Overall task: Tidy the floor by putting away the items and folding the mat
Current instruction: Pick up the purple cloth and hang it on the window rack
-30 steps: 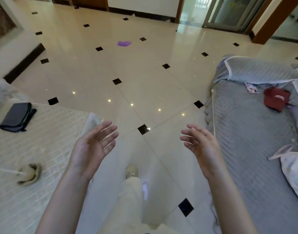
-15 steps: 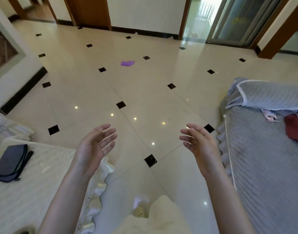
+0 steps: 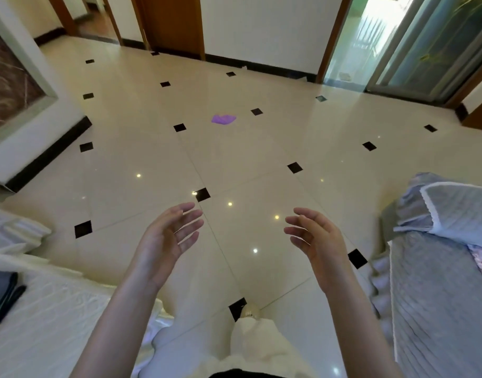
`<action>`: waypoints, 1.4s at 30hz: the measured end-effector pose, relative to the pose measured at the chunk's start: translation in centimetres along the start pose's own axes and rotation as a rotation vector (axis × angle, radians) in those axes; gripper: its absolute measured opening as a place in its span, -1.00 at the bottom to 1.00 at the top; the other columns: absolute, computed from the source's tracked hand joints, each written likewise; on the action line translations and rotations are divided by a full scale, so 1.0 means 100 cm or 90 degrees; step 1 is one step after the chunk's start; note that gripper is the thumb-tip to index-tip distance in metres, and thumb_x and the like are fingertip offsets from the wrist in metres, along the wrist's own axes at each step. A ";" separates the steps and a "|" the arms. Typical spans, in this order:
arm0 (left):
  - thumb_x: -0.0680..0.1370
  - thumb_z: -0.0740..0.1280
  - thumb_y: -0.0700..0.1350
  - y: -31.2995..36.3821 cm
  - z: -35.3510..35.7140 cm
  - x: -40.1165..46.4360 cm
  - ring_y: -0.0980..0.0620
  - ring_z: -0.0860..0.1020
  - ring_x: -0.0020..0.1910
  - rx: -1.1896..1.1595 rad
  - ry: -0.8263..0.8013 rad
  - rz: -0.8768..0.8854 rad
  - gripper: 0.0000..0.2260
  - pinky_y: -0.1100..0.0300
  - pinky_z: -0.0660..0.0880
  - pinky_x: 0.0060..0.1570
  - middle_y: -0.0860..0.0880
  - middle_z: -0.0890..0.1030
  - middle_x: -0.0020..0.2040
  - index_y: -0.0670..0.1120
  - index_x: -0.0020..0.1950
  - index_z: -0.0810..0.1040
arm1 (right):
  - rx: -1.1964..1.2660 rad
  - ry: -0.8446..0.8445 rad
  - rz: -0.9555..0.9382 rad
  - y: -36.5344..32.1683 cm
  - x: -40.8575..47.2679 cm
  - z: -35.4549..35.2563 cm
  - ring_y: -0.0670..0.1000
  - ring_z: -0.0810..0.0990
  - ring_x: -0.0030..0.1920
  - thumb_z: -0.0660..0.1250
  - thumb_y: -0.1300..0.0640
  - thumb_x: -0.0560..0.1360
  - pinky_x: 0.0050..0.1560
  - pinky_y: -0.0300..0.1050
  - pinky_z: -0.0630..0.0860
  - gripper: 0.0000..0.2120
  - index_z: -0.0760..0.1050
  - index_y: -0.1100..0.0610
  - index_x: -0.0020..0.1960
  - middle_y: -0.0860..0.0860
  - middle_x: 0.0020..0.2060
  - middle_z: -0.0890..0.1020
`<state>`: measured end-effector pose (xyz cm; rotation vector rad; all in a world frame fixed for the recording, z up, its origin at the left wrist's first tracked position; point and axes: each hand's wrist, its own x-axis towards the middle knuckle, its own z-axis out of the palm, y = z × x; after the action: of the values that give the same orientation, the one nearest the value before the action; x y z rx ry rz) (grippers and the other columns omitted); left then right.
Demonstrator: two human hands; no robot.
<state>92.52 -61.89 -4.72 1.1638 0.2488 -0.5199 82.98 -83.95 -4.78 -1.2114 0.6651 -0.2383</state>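
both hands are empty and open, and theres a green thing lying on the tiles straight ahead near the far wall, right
Not quite: the thing on the tiles is purple, not green, as the head view shows. The rest holds: the left hand and right hand are both empty with relaxed fingers, and the purple thing lies ahead, toward the far wall.

purple item (image 3: 223,119): small, crumpled, flat on the tiled floor (image 3: 261,148), well beyond grey mat | grey mat (image 3: 436,296): quilted, spread flat, far corner folded over
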 end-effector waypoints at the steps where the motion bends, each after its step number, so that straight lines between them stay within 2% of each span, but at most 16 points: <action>1: 0.59 0.13 -0.17 0.005 0.011 0.014 0.08 0.64 -0.18 -0.002 0.000 0.003 -0.79 0.23 0.52 -0.11 -0.02 0.67 -0.15 -0.10 -0.01 0.56 | 0.001 -0.007 0.001 -0.009 0.016 -0.001 -0.03 0.63 -0.22 0.22 0.28 0.55 -0.16 -0.19 0.52 -0.85 0.54 0.13 -0.01 0.02 -0.22 0.67; 4: 0.59 0.14 -0.17 0.014 0.041 0.050 0.07 0.64 -0.17 -0.013 0.004 0.007 -0.80 0.27 0.55 -0.18 -0.03 0.68 -0.13 -0.11 0.01 0.56 | -0.010 -0.042 0.004 -0.030 0.062 0.000 -0.02 0.63 -0.20 0.23 0.28 0.54 -0.15 -0.17 0.51 -0.85 0.54 0.13 0.01 0.04 -0.20 0.67; 8: 0.60 0.13 -0.17 0.022 0.071 0.092 0.06 0.63 -0.14 -0.019 0.016 0.002 -0.79 0.24 0.54 -0.13 -0.03 0.67 -0.12 -0.11 0.03 0.56 | -0.019 -0.068 0.016 -0.049 0.115 0.006 -0.03 0.64 -0.19 0.24 0.27 0.53 -0.15 -0.18 0.51 -0.86 0.55 0.13 0.02 0.02 -0.20 0.67; 20: 0.59 0.13 -0.20 0.070 0.117 0.265 0.06 0.63 -0.16 -0.011 0.042 -0.020 -0.79 0.25 0.54 -0.16 -0.04 0.67 -0.12 -0.12 0.03 0.56 | -0.019 -0.092 0.043 -0.081 0.294 0.058 -0.02 0.62 -0.22 0.24 0.30 0.53 -0.16 -0.20 0.51 -0.86 0.55 0.14 -0.01 0.02 -0.22 0.67; 28: 0.59 0.14 -0.20 0.146 0.141 0.402 0.05 0.63 -0.13 -0.001 0.025 -0.003 -0.80 0.19 0.50 -0.05 -0.04 0.66 -0.10 -0.12 0.04 0.56 | -0.015 -0.061 0.032 -0.132 0.434 0.110 -0.03 0.62 -0.25 0.23 0.30 0.54 -0.13 -0.17 0.49 -0.85 0.54 0.13 -0.01 -0.01 -0.26 0.67; 35: 0.58 0.15 -0.21 0.189 0.146 0.491 0.03 0.60 -0.17 0.011 0.051 -0.017 -0.80 0.15 0.47 -0.01 -0.02 0.62 -0.20 -0.12 0.02 0.57 | 0.016 -0.004 0.020 -0.158 0.522 0.140 -0.04 0.60 -0.26 0.23 0.30 0.53 -0.15 -0.20 0.47 -0.84 0.55 0.12 -0.04 0.00 -0.26 0.66; 42: 0.59 0.15 -0.21 0.228 0.158 0.586 0.00 0.65 -0.12 -0.003 0.083 0.001 -0.81 0.21 0.58 -0.12 -0.05 0.65 -0.15 -0.14 0.01 0.56 | -0.005 -0.047 0.033 -0.183 0.629 0.164 -0.03 0.59 -0.28 0.24 0.30 0.52 -0.22 -0.23 0.50 -0.85 0.54 0.15 0.01 0.02 -0.24 0.66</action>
<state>153.06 -84.95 -6.42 1.1947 0.3617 -0.4420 145.44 -109.51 -6.57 -1.2031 0.6329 -0.1465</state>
